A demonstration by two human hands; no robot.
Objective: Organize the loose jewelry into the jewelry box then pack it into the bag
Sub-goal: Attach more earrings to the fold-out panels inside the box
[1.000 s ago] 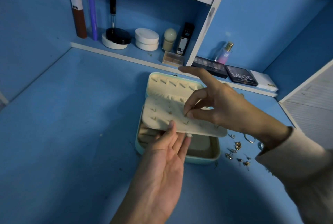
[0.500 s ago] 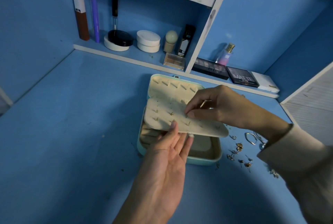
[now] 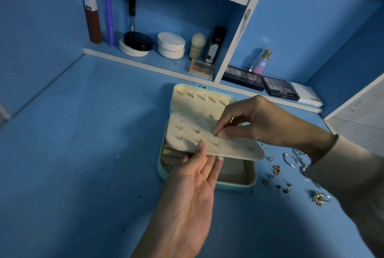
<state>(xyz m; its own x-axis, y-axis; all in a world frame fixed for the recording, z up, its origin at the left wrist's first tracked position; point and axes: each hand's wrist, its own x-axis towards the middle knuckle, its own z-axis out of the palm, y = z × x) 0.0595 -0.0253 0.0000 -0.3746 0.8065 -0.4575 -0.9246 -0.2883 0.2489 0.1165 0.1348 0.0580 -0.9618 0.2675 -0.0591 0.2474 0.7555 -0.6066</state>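
At a blue bench below a shelf of cosmetics, I work an earring stud into the cream earring panel (image 3: 207, 141) of my mint-green jewelry box (image 3: 234, 185), which lies open in front of me with its lid (image 3: 199, 100) back toward the shelf. My left hand (image 3: 187, 201) is open, palm up, fingers under the near edge of the panel and thumb on top — propping it at a slant above the tray rather than clutching it. My right hand (image 3: 255, 120) is closed in a pinch, thumb and forefinger tips meeting on something tiny against the panel; the stud itself is too small to make out. A few gold studs (image 3: 198, 131) already sit in the rows of holes.

To do this step well, I judge the left hand must keep the panel steady and braced from beneath right behind the hole I am aiming for, so the soft board does not bow away. The post should go in square to the surface — a skewed push would likely bend it or miss. A light pinch seems wiser than a hard one, lest the piece flick off.

The loose jewelry (image 3: 276, 171) waits on the bench just right of the box: small earrings, and silver rings (image 3: 291, 159) near my right sleeve (image 3: 353, 174). No bag is in view.
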